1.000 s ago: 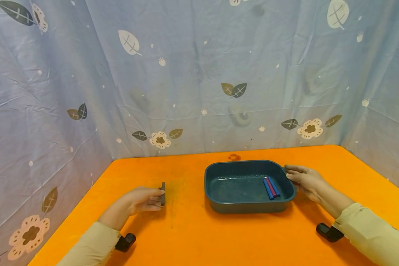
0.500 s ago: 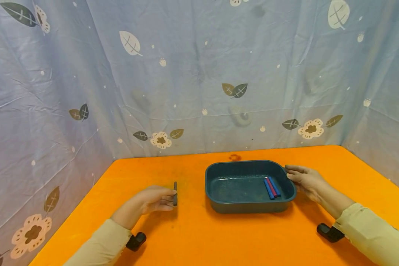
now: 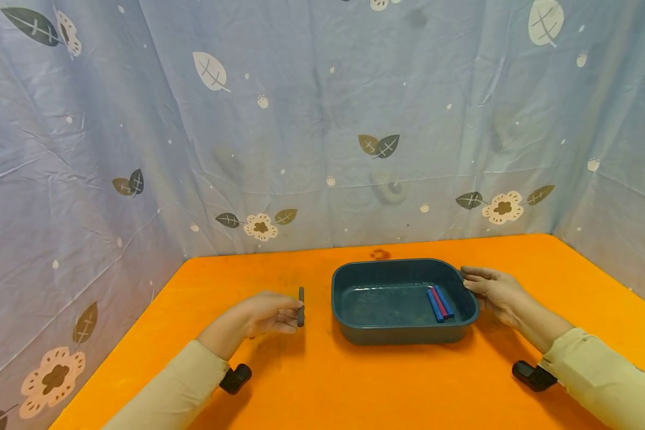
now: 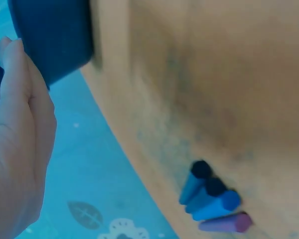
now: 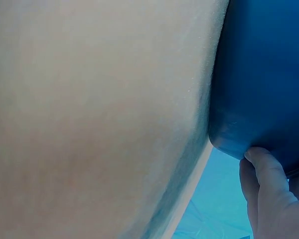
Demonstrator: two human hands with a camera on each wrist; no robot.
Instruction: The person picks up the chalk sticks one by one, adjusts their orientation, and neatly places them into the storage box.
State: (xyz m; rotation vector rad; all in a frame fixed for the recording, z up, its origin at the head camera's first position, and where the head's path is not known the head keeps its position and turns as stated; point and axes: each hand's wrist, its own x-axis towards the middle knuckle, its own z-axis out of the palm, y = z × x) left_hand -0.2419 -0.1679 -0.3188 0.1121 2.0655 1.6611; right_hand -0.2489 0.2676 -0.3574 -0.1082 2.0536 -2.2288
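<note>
My left hand (image 3: 271, 313) holds a slim dark grey chalk-like stick (image 3: 301, 291) upright between thumb and fingertips, left of a dark blue-grey baking dish (image 3: 392, 337). Inside the dish, at its right end, lie two blue sticks and one pink stick (image 3: 439, 303), side by side. My right hand (image 3: 497, 295) grips the dish's right end; in the right wrist view its thumb (image 5: 269, 172) presses the outer wall, and the other fingers are partly hidden. Several more sticks (image 4: 214, 196) show as a group in the left wrist view; the head view does not show them.
An orange table (image 3: 322, 382) lies under everything, with faint smudges near the left hand. Blue-grey patterned curtains (image 3: 322, 119) hang behind and at both sides. A black wrist device (image 3: 236, 378) sits at each cuff.
My left hand has carried the dark stick to the right, towards the dish, and slightly up. The right hand and the dish have stayed in place.
</note>
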